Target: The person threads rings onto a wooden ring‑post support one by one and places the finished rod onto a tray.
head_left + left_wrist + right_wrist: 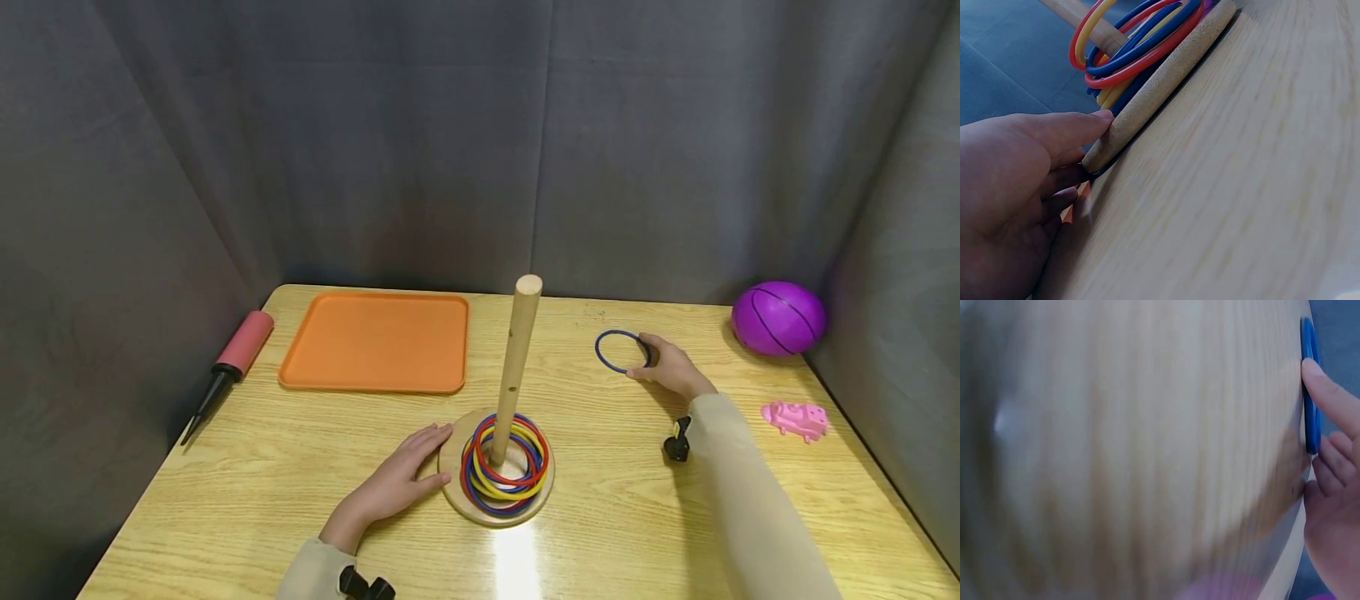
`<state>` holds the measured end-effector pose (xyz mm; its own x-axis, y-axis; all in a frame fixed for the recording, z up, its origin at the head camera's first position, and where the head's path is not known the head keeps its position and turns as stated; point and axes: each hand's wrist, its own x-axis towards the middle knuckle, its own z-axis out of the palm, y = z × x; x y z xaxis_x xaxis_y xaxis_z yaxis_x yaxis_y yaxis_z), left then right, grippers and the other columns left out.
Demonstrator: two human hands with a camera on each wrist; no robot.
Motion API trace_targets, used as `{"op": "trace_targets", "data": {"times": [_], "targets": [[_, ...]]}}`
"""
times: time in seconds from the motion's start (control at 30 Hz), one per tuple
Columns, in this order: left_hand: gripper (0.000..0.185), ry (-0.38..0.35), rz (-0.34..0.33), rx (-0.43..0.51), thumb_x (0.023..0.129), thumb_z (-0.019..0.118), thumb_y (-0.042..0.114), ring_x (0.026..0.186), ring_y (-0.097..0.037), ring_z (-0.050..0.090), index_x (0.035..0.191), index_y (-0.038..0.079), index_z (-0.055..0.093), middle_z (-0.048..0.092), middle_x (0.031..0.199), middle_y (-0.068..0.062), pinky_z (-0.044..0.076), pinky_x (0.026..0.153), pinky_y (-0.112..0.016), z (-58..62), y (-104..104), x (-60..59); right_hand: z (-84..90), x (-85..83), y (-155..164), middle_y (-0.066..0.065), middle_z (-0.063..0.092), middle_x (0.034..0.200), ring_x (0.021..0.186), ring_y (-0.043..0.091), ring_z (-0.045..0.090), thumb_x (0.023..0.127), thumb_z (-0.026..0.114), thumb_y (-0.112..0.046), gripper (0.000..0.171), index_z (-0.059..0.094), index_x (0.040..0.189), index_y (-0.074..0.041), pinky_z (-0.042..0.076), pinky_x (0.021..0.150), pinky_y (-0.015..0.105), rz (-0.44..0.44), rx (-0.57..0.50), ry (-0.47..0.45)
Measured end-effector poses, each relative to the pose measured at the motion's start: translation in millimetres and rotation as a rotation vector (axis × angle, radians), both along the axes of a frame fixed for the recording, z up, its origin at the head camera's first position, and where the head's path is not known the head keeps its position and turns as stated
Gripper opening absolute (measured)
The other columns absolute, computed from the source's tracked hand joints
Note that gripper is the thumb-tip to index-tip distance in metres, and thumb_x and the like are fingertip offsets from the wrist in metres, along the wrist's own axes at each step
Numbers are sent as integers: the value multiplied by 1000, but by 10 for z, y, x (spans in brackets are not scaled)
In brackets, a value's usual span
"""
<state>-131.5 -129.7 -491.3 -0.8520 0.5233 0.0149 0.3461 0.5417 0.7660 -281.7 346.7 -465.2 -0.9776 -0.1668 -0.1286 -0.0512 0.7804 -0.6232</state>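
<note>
In the head view, my right hand (677, 367) pinches the right edge of a blue ring (600, 354) between thumb and fingers. The right wrist view shows that ring (1310, 419) low by the tabletop; whether it touches the wood I cannot tell. My left hand (401, 477) rests against the left rim of a round wooden base (452, 467), fingers extended and thumb apart. An upright wooden peg (517, 358) rises from this base. Around its foot lie several red, yellow and blue rings (542, 457), loosely stacked.
An orange tray (375, 342) lies at the back left, with a red and black hand pump (238, 354) beyond it at the table's left edge. To the right are a purple ball (778, 318) and a pink toy animal (797, 420). Grey curtains (405, 150) surround the table.
</note>
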Motion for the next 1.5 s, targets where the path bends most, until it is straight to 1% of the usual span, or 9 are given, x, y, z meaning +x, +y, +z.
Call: {"op": "trace_targets", "data": {"times": [0.27, 0.6, 0.73, 0.83, 0.93, 1.1, 1.17, 1.27, 1.5], "targets": [[69, -16, 6, -4, 95, 61, 38, 150, -33, 19, 153, 13, 32, 30, 159, -10, 22, 117, -60, -18, -14, 14, -17, 82, 45, 32, 30, 151, 141, 49, 24, 81, 79, -19, 88, 29, 149, 6, 18, 115, 63, 98, -59, -24], [69, 2, 4, -9, 95, 60, 39, 149, -35, 21, 152, 12, 33, 31, 158, -11, 22, 117, -61, -37, -19, 9, 5, 204, -12, 34, 38, 145, 134, 46, 39, 80, 79, -13, 85, 31, 146, 11, 32, 110, 58, 213, -88, -4], [69, 8, 6, -7, 95, 60, 39, 149, -35, 21, 152, 12, 33, 32, 158, -11, 22, 117, -61, -43, -18, 3, -1, 208, -27, 34, 40, 144, 133, 46, 40, 80, 79, -14, 84, 32, 146, 11, 33, 109, 57, 233, -83, 2], [69, 8, 6, -8, 95, 60, 39, 149, -35, 21, 152, 11, 33, 32, 158, -11, 22, 117, -60, -45, -17, 5, -7, 204, -33, 32, 39, 147, 136, 46, 38, 84, 76, -15, 81, 31, 147, 9, 33, 111, 56, 195, -90, 7], [69, 8, 5, -16, 95, 60, 39, 149, -35, 21, 152, 12, 33, 32, 158, -11, 22, 117, -60, -44, -14, 10, -11, 193, -42, 31, 42, 145, 132, 47, 43, 90, 69, -14, 67, 37, 144, 9, 37, 109, 56, 89, -78, 85], [68, 1, 6, -17, 95, 60, 37, 149, -34, 21, 152, 12, 32, 31, 158, -11, 22, 117, -60, -25, -7, 9, -11, 134, -87, 29, 64, 117, 105, 44, 64, 92, 65, -9, 41, 57, 127, 10, 51, 92, 51, -60, 20, 263], [68, -3, 6, -14, 95, 60, 37, 149, -34, 20, 152, 12, 32, 30, 159, -11, 22, 117, -60, -15, -5, 5, -5, 109, -110, 27, 68, 108, 97, 40, 66, 91, 66, -10, 37, 61, 121, 10, 53, 84, 46, -74, 58, 273], [68, -3, 3, -15, 96, 59, 38, 149, -35, 20, 153, 12, 32, 30, 159, -11, 22, 117, -61, -4, -1, 1, 4, 79, -142, 25, 70, 104, 93, 36, 68, 90, 67, -11, 33, 64, 116, 9, 54, 78, 41, -89, 91, 245], [68, 11, 4, -23, 95, 60, 37, 149, -35, 20, 152, 12, 32, 31, 158, -11, 22, 117, -60, -5, 2, -5, 39, 62, -214, 24, 70, 95, 85, 34, 66, 86, 69, -6, 25, 66, 106, 10, 54, 72, 40, -113, 148, 246]]}}
